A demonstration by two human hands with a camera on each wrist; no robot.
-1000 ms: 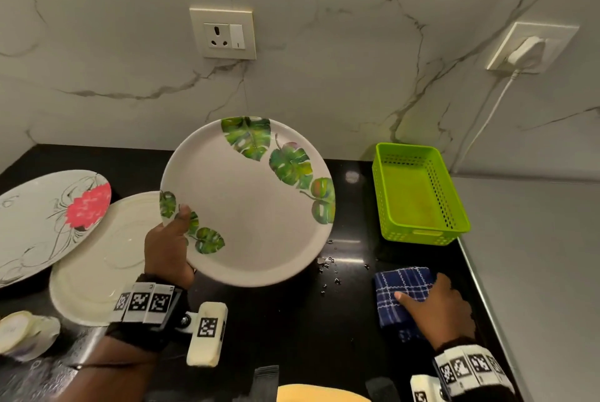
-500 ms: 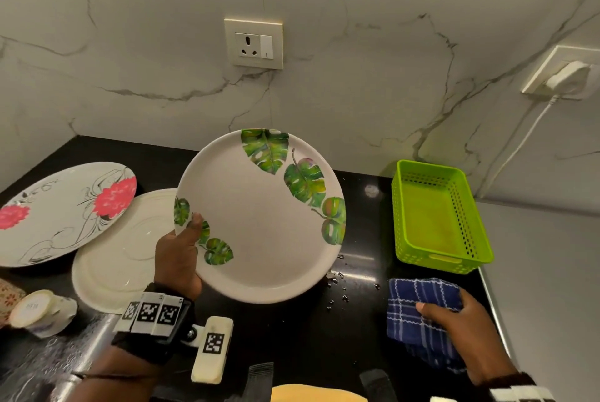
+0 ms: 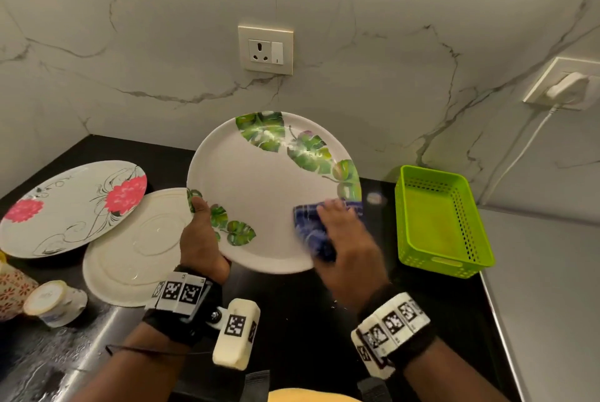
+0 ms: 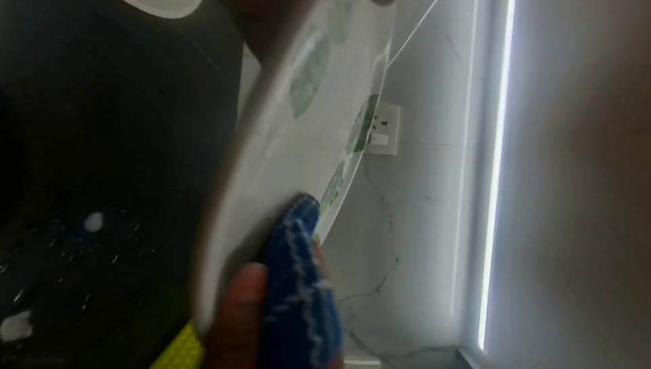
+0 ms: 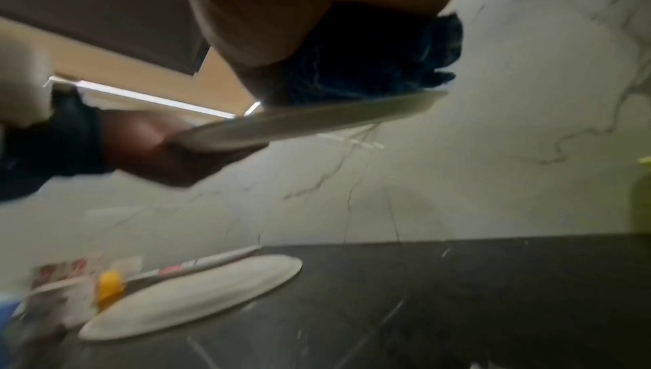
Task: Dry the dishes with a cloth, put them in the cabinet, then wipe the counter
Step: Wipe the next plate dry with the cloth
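The left hand (image 3: 203,239) has a tight grip on the leaf plate (image 3: 269,197): its thumb lies on top of the rim and the other fingers are curled under the plate, as the right wrist view shows. The right hand (image 3: 349,245) lies on the blue cloth (image 3: 313,234) and presses it down on the plate's right side, with the fingers fairly straight on top; in the left wrist view its thumb sits by the plate's edge. So the plate is up in the air above the black tabletop (image 3: 302,314), held between both hands and tipped a little. The plate is round and white with green leaves along its top edge and a few more by the left thumb. The cloth is dark blue with thin light lines, and it looks blurry. On the tabletop to the left lie a plain white plate (image 3: 133,249) and a flower plate (image 3: 65,210) whose edge rests on it. A green basket (image 3: 438,223) sits on the right, near the wall. Small drops of water (image 3: 334,302) dot the tabletop near the right wrist.
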